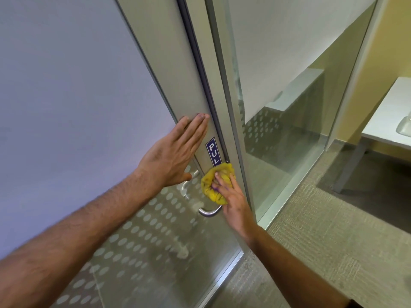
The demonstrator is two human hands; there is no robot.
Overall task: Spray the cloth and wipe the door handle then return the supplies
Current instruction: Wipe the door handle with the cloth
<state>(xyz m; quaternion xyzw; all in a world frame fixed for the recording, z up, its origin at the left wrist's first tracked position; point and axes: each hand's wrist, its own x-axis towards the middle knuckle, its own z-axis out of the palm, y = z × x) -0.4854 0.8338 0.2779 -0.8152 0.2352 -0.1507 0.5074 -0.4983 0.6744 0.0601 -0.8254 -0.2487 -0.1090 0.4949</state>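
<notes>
A yellow cloth [212, 185] is bunched over the upper part of the metal door handle [210, 211], whose curved lower end shows below it. My right hand [233, 201] presses the cloth against the handle, fingers spread over it. My left hand [175, 152] lies flat and open against the door's metal frame [178, 74], just above and left of the handle. A blue PULL sticker [213, 152] sits on the frame between my hands. No spray bottle is in view.
The glass door [133, 241] has a frosted dot pattern low down. A fixed glass panel [278, 152] stands to the right, with carpet floor [322, 252] beyond. A white table [391, 112] stands at the far right.
</notes>
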